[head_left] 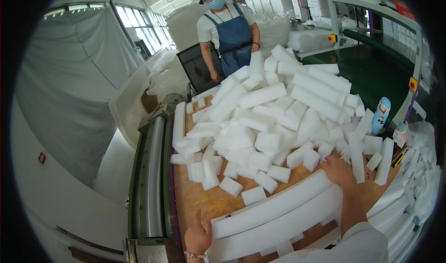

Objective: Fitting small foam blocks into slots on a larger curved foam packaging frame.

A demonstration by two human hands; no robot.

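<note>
Two long white foam bars lie side by side along the table's near edge; the farther foam bar (pixel 274 207) stretches between my hands. At its left end, my left hand (pixel 198 235) rests with fingers stretched and apart, the thumb side against the end. My right hand (pixel 338 171) is bent over the bar's right end, fingers curled and partly hidden. The nearer foam bar (pixel 278 230) passes below my right forearm. Beyond them a big heap of white foam blocks (pixel 255 123) covers most of the wooden table (pixel 200 200).
A machine with a metal roller (pixel 155 179) borders the table on the left. A blue bottle (pixel 381 114) and a yellow-handled cutter (pixel 398 156) are at the right. Behind the heap stands a person in a blue apron (pixel 234 30), near a green conveyor (pixel 367 63).
</note>
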